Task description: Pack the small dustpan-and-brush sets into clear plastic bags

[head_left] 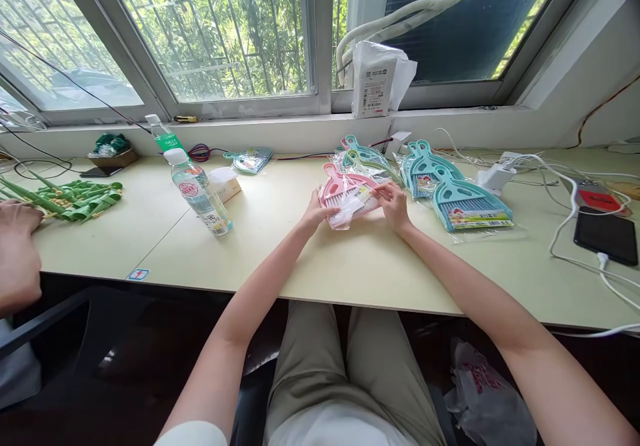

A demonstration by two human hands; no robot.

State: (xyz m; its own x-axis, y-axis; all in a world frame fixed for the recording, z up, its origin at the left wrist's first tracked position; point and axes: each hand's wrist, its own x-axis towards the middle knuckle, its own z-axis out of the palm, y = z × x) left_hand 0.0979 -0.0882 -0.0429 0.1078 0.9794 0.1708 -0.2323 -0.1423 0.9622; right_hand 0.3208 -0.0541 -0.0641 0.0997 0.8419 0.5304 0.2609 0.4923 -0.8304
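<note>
A pink dustpan-and-brush set (345, 186) in clear plastic wrapping is held just above the table between my two hands. My left hand (319, 211) grips its left lower edge, thumb on top. On its right side, the fingers of my right hand (393, 205) pinch the wrapping. Behind it lie green and teal wrapped sets (367, 156), partly overlapped by the pink one. More teal wrapped sets sit to the right, one in front (470, 203) and others behind it (425, 163).
Two plastic bottles (203, 196) and a tissue box (227, 186) stand left on the table (270, 253). At far left, another person's hand (20, 216) is near green woven strips (90, 199). White cables, a charger (497, 178) and a phone (606, 234) lie right.
</note>
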